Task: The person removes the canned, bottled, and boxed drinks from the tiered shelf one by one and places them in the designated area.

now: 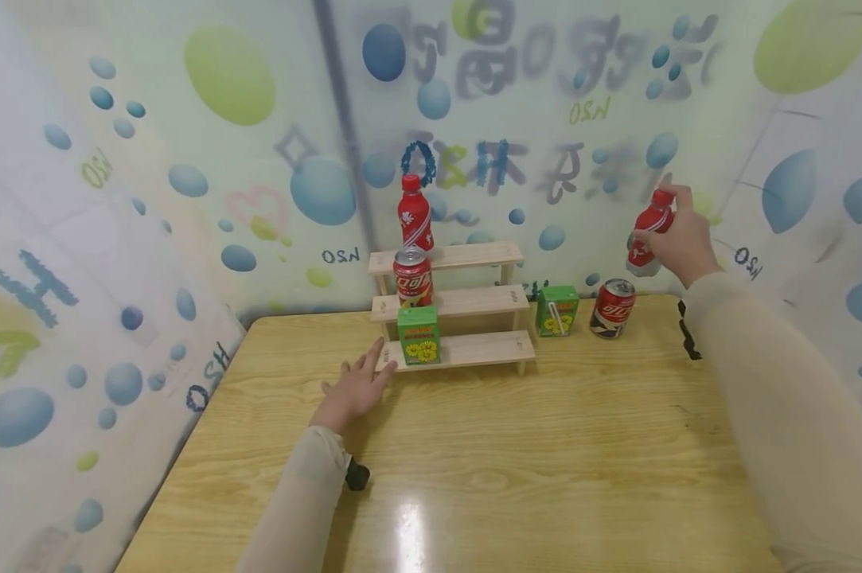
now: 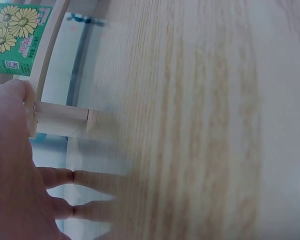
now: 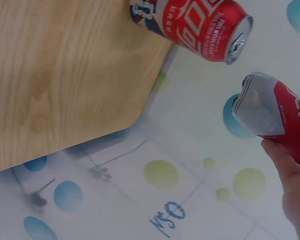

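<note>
At the far right of the head view, my right hand grips a bottle with a red label and red cap, lifted above the table. The right wrist view shows the bottle's clear base tilted toward a red soda can. My left hand is spread at the left end of a three-step wooden rack. Its thumb touches the lowest step; other fingertips rest on the table. On the rack stand a green drink carton, a red soda can and a red-labelled bottle, one per step.
Right of the rack, a second green carton with a straw on its side stands beside another soda can. Patterned curtains enclose the wooden table at the back and sides.
</note>
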Demonstrator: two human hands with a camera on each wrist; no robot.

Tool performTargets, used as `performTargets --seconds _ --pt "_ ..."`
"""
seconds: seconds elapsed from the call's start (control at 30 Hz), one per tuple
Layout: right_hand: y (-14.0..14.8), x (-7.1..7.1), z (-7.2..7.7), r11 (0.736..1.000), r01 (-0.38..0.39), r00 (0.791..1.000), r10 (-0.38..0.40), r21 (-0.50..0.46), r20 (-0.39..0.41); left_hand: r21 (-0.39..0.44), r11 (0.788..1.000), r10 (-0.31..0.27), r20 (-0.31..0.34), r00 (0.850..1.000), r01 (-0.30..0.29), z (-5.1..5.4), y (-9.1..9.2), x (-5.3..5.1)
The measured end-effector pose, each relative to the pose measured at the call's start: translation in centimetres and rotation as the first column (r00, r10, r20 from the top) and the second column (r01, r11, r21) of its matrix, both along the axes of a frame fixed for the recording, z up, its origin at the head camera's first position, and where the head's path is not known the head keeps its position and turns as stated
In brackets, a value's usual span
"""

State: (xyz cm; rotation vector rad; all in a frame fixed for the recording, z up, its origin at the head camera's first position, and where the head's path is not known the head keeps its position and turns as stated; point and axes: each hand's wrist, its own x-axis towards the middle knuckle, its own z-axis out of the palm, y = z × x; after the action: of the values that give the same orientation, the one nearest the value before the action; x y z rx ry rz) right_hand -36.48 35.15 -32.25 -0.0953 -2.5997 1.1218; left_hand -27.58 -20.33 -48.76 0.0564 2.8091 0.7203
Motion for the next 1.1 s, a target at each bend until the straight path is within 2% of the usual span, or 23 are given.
performTargets --seconds 0.37,0.7,0.93,1.1 --pt "1.7 0.4 -2.4 0.999 0.048 0.999 -0.048 -0.017 0.001 0.008 1.0 0.006 0.001 1.0 -0.006 0.2 0.0 0.1" --pt "2.7 1.1 -4.8 0.998 0.059 0.998 -0.058 -0.038 0.024 0.017 1.0 0.003 -0.004 1.0 -0.003 -0.1 -0.3 0.2" --pt "4.0 1.8 -6.7 0.998 0.057 0.997 -0.056 -0.018 0.044 0.009 1.0 0.0 -0.015 1.0 0.001 -0.1 -0.2 0.0" --pt "4.7 2.0 -7.9 0.996 0.091 0.994 -0.09 -0.004 0.062 0.013 1.0 -0.001 -0.016 1.0 0.001 -0.3 -0.1 -0.1"
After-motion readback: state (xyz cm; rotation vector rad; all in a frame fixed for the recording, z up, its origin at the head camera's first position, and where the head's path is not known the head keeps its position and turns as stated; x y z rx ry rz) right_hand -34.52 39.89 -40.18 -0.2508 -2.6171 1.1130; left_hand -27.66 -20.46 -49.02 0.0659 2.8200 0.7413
